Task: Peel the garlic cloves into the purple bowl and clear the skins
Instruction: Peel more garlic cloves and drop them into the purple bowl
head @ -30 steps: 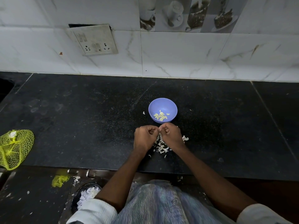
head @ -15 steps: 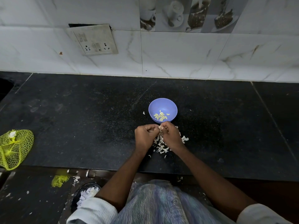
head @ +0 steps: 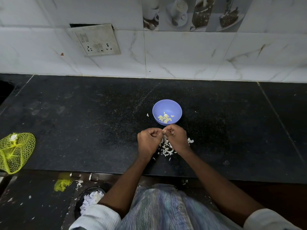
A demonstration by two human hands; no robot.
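Black stone tabletop (head: 83, 130) runs under white marble tiles. Both hands, left hand (head: 149, 141) and right hand (head: 176, 138), pinch one garlic clove (head: 164, 130) just near of the purple bowl (head: 167, 113), above a heap of skins (head: 166, 147). No writing is readable anywhere.

Black speckled stone table (head: 83, 130) under white marble-look wall tiles (head: 182, 55). Switch and socket plate (head: 95, 41) on wall, upper left, hanging askew, dark gap above it. Picture tiles of cups and desserts (head: 191, 13) along top edge. Yellow net bag (head: 15, 151) at table's left edge, small white lump inside near top. Below table front: yellow net scrap (head: 62, 185), dark round bin (head: 90, 199) holding white scraps, metal handles (head: 84, 176) on drawer front.
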